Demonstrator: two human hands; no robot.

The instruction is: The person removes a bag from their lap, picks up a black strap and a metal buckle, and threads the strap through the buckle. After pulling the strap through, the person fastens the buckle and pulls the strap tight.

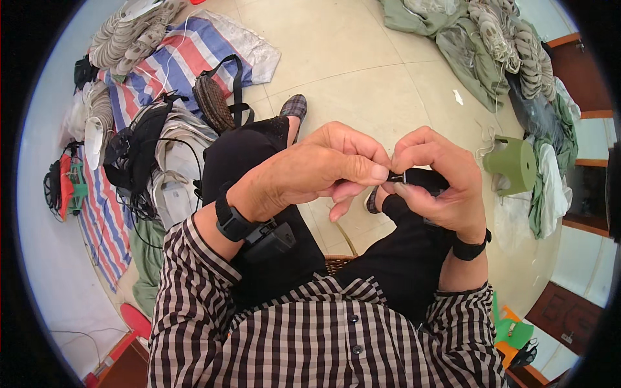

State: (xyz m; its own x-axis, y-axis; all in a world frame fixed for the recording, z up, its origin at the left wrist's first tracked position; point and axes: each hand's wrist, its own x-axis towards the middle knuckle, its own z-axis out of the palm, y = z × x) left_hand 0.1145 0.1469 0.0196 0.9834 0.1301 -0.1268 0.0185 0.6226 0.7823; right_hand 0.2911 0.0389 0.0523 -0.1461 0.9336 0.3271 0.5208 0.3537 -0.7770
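Note:
My left hand (317,169) and my right hand (441,176) meet in front of me above my knees. Thumb and fingertips of each are pinched together on a small black piece (396,177) with a shiny edge. The fingertips cover most of it, so its kind cannot be made out. Something dark also shows inside the curl of my right fingers; whether it belongs to the piece is unclear. Black bands circle both wrists, and a black box (270,240) is at the left one.
To the left, a striped woven sheet (210,48) lies under a brown bag (213,103), dark cables and stacked pale pieces (126,45). A green stool (514,166) stands at the right, near green cloth (469,61) and more stacked pieces. Part of a wicker basket (337,262) shows between my legs.

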